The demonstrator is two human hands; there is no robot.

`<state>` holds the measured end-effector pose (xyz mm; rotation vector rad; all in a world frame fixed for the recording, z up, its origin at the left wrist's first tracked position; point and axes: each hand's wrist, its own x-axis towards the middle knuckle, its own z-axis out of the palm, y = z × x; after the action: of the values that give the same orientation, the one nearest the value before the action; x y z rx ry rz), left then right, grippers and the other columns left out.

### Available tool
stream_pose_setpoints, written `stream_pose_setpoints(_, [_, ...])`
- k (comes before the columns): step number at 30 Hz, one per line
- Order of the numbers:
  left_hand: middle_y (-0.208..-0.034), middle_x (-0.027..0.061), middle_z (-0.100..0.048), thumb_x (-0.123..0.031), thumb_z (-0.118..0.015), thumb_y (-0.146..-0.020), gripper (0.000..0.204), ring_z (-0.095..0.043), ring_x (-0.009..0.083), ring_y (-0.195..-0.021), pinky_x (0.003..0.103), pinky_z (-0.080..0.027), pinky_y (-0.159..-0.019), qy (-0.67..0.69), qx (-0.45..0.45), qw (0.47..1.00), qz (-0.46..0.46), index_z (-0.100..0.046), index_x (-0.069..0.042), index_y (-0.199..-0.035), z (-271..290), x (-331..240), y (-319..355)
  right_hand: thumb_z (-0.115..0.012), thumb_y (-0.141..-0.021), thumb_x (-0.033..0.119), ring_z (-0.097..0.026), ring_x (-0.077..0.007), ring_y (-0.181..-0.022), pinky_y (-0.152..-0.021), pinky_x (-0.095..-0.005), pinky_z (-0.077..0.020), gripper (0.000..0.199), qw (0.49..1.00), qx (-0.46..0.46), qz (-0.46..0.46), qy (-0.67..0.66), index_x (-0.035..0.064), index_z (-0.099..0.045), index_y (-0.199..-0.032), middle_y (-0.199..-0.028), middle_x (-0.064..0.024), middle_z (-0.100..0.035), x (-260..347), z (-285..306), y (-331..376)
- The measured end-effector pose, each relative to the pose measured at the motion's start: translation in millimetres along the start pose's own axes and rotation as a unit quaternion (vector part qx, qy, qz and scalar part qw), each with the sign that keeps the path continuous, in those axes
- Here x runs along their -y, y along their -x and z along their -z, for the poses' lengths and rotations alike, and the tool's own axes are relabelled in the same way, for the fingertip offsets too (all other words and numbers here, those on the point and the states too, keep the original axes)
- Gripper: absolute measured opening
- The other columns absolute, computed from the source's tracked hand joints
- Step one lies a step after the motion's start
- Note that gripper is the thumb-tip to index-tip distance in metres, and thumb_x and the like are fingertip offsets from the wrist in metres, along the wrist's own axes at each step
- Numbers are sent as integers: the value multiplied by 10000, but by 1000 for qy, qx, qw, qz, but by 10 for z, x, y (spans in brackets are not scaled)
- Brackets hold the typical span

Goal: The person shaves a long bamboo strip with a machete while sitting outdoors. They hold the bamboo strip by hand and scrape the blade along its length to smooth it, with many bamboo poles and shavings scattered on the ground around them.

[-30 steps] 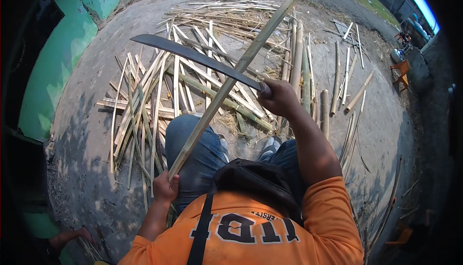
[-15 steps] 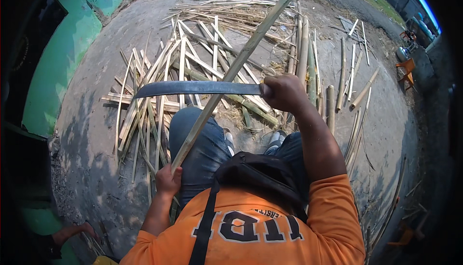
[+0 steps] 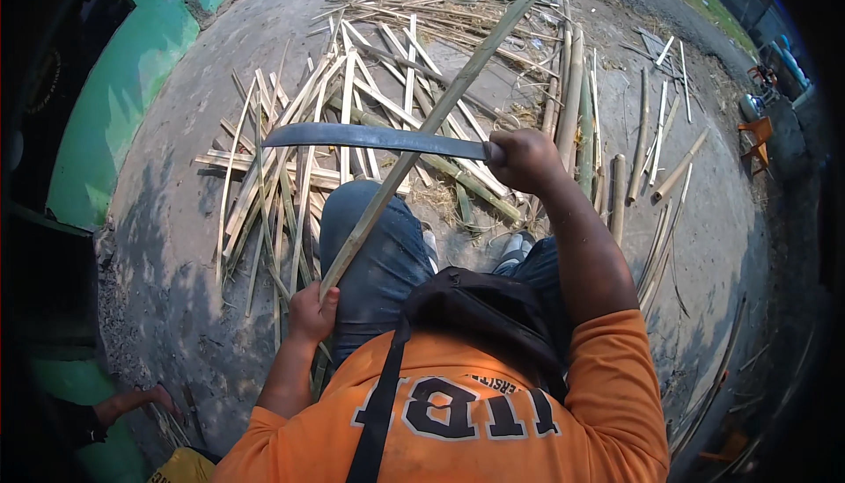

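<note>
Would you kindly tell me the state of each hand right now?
Left hand: closed, holding a bamboo strip near its lower end.
Right hand: closed, holding a machete.

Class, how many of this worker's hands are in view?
2: the left hand grips the bamboo strip near its lower end; the right hand, farther forward, grips the knife.

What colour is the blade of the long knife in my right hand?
The blade is a dull bluish grey, showing best in the head view.
</note>
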<state>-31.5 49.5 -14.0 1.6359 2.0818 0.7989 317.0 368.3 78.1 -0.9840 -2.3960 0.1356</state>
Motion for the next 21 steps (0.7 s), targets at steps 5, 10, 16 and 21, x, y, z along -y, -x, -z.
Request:
stream_pose_setpoints(5, [-680,249,-599,-656,-502,-989,687,-632,500,-714,501,-482,-604,7,27,1000,12,-606,3,-826,81,-44,-25,-627,-878,215,-617,-389,-588,-576,-500,-505,201,999,8,1,35,98,-613,-715,-616,-150,-588,118,6,7])
stream_pose_setpoints(10, [-661,244,-585,-657,-491,-996,690,-641,480,-696,485,-480,-605,18,75,996,49,-608,4,-835,233,-142,-8,-652,-868,305,-679,-370,-691,-648,-491,-539,170,994,97,-12,58,151,-682,-803,-691,-133,-660,127,17,-25])
stream_pose_setpoints(16, [-680,256,-592,-653,-473,-1005,694,-637,503,-730,488,-485,-616,2,84,994,65,-616,10,-857,210,-146,-30,-582,-945,286,-677,-402,-751,-700,-509,-549,198,983,19,-180,-41,138,-681,-860,-769,-172,-680,-203,46,-32])
stream_pose_setpoints(21, [-698,258,-604,-685,-458,-994,722,-640,507,-751,491,-488,-621,4,77,996,48,-619,6,-861,147,-88,-28,-632,-903,290,-681,-373,-705,-697,-514,-557,202,994,94,-20,54,127,-676,-792,-718,-151,-667,145,146,-19])
